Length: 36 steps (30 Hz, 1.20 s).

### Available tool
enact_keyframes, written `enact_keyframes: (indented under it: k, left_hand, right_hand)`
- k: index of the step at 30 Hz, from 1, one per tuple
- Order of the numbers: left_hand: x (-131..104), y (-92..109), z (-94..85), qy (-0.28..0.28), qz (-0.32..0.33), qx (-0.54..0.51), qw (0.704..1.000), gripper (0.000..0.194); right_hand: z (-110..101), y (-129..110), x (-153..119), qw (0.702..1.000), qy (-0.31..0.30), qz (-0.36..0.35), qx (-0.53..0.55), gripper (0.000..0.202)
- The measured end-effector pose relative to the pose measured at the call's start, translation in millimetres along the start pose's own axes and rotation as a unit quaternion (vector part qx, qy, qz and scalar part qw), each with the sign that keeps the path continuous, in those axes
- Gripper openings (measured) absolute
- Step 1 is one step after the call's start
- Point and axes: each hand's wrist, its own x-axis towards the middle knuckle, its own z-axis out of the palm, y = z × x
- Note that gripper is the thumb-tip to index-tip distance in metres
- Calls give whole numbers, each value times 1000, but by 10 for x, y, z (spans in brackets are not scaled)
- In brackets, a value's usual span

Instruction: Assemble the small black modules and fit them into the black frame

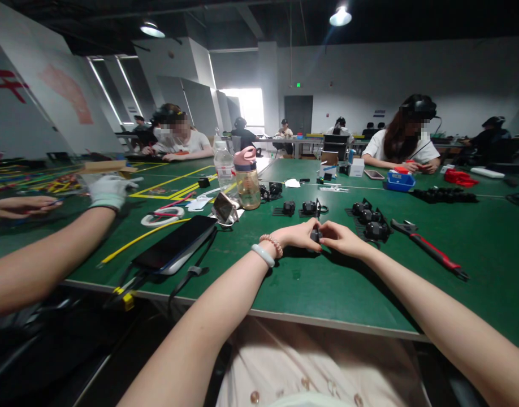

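Above the green table [293, 294], near its front edge, my left hand [301, 234] and my right hand [339, 237] meet around a small black part [316, 235]. The fingers of both hands are closed on it, and its details are too small to make out. A bracelet and a pale bangle circle my left wrist. Just beyond my hands lie similar black parts [309, 207], with another [288, 208] to their left. A group of black parts [376, 230] sits to the right of my right hand.
Red-handled pliers [440, 254] lie at the right. A pink-lidded bottle [247, 183], a clear bottle [224, 169] and a black phone-like device [177, 246] stand or lie left. A co-worker's gloved hand [109, 192] is at far left. A blue box [400, 180] is at back right.
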Motion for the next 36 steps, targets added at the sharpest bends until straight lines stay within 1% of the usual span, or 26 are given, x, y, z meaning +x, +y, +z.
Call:
enact_keyframes:
  k: [4,14,18,23,29,36]
  left_hand:
    - [21,-27,9,2,13,-16,1000,61]
    - [25,-18,5,-3,8,-17,1000,60]
    - [31,-21,4,-5,-1,-14,1000,59]
    - [36,-30,6,-2,8,-12,1000,60]
    - [46,-46,15,-3,6,-8,1000,60]
    - [34,-18,4,-7,1,-3,1000,57]
  right_hand:
    - [-4,-28,-8,1000,-2,-15,-24,25]
    - [-23,-79,-13,996,9,-36,-80,21]
    - [-21,-81,-13,996,5,-41,-84,20]
    - [-10,-79,-19,995,19,-55,-80,23]
    - [-31,-68,-13,996,4,-44,-82,25]
    - [-40,-79,-8,996,-4,-35,-88,26]
